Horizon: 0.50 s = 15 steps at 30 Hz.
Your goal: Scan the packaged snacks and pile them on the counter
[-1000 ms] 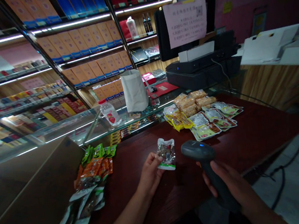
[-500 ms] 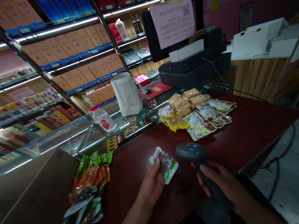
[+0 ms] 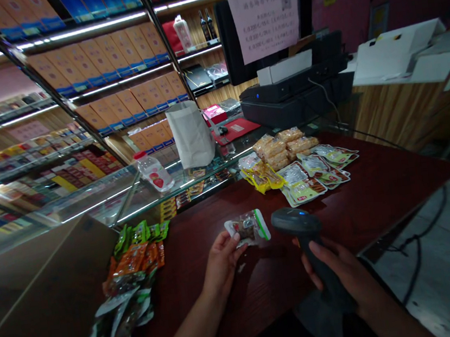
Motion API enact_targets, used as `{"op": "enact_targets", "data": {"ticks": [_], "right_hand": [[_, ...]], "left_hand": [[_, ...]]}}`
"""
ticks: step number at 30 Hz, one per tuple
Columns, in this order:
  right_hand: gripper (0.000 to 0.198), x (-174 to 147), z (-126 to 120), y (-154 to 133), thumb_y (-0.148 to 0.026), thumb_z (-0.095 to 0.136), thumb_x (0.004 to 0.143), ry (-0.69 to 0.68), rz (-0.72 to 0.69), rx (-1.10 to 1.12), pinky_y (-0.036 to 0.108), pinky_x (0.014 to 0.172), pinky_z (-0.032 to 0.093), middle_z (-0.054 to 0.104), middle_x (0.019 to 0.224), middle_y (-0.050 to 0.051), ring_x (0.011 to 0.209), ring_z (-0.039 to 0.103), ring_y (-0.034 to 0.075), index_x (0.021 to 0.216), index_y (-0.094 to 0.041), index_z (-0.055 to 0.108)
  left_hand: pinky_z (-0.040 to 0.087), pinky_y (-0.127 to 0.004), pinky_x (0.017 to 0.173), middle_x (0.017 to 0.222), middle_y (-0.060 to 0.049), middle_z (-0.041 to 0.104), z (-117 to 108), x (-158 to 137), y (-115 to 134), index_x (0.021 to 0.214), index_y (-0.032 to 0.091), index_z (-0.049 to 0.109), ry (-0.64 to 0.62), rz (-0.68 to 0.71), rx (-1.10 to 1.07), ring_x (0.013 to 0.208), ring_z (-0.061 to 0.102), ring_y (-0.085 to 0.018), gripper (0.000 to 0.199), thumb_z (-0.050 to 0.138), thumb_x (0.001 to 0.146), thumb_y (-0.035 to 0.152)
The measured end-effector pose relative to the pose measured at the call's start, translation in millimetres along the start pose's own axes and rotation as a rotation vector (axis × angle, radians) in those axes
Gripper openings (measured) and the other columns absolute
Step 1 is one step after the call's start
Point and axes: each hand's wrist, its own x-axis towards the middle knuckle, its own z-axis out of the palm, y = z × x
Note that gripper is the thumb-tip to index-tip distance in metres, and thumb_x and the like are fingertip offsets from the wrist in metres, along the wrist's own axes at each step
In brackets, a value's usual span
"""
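My left hand [image 3: 223, 259] pinches a small clear snack packet [image 3: 249, 228] with a green strip along its right end, held above the dark red tabletop [image 3: 208, 296]. In my right hand [image 3: 339, 269] is a dark grey barcode scanner [image 3: 297, 222], gripped by its handle, with a blue light on top. The scanner's head is just right of the packet, apart from it. Left of my hands lie green packets [image 3: 140, 233], orange packets [image 3: 133, 261] and white-and-green clear packets [image 3: 123, 326]. Behind the scanner are yellow packets [image 3: 260, 172], green-and-white packets [image 3: 304, 183] and wrapped tan snacks [image 3: 282, 148].
A cardboard box [image 3: 47, 289] stands at the left. On the glass counter are a red-capped bottle [image 3: 154, 173], a white paper bag [image 3: 191, 135] and a red folder [image 3: 239, 129]. Further back stands a monitor [image 3: 230, 47] with a paper sign. A cable [image 3: 423, 242] hangs beyond the table's right edge.
My left hand has turned the packet, so its green strip now faces right rather than down toward me. The scanner has shifted slightly right in the view, still in my right hand.
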Motion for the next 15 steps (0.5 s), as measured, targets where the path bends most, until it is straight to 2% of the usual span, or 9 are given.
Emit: {"op": "enact_targets", "data": {"ticks": [2, 4, 9, 15], "right_hand": [[0.046, -0.3, -1.5, -0.7, -0.058, 0.078, 0.074, -0.002, -0.006, 0.005, 0.017, 0.038, 0.035, 0.064, 0.059, -0.003, 0.039, 0.052, 0.008, 0.093, -0.017, 0.070], [0.046, -0.5, -2.3, -0.5, -0.058, 0.077, 0.074, -0.001, -0.004, 0.000, 0.018, 0.037, 0.035, 0.064, 0.060, -0.003, 0.039, 0.052, 0.008, 0.094, -0.017, 0.070], [0.045, -1.7, -0.8, 2.9, -0.057, 0.076, 0.076, -0.015, -0.019, -0.001, 0.019, 0.038, 0.036, 0.065, 0.060, -0.002, 0.039, 0.052, 0.009, 0.095, -0.017, 0.071], [0.042, -4.0, 1.2, 6.1, -0.055, 0.077, 0.076, -0.053, 0.013, -0.014, 0.018, 0.038, 0.036, 0.065, 0.060, -0.002, 0.039, 0.052, 0.008, 0.094, -0.017, 0.071]], "left_hand": [[0.049, -0.015, 0.054, 0.074, 0.001, 0.071, 0.3, -1.9, -0.6, 0.081, 0.015, 0.070, 0.027, 0.053, 0.074, 0.058, 0.059, -0.006, 0.032, 0.089, 0.059, 0.028], [0.043, -0.013, 0.047, 0.069, 0.003, 0.068, 1.0, -3.8, 0.1, 0.078, 0.015, 0.070, 0.054, 0.091, 0.124, 0.051, 0.053, -0.004, 0.029, 0.088, 0.060, 0.030], [0.055, -0.020, 0.066, 0.077, 0.001, 0.070, 2.7, -4.4, 3.3, 0.074, 0.014, 0.068, 0.100, 0.097, 0.083, 0.068, 0.064, -0.010, 0.035, 0.091, 0.053, 0.029], [0.056, -0.022, 0.070, 0.073, 0.003, 0.068, 1.6, -2.4, 0.6, 0.074, 0.015, 0.063, 0.137, 0.151, 0.089, 0.066, 0.064, -0.009, 0.037, 0.091, 0.052, 0.027]]}}
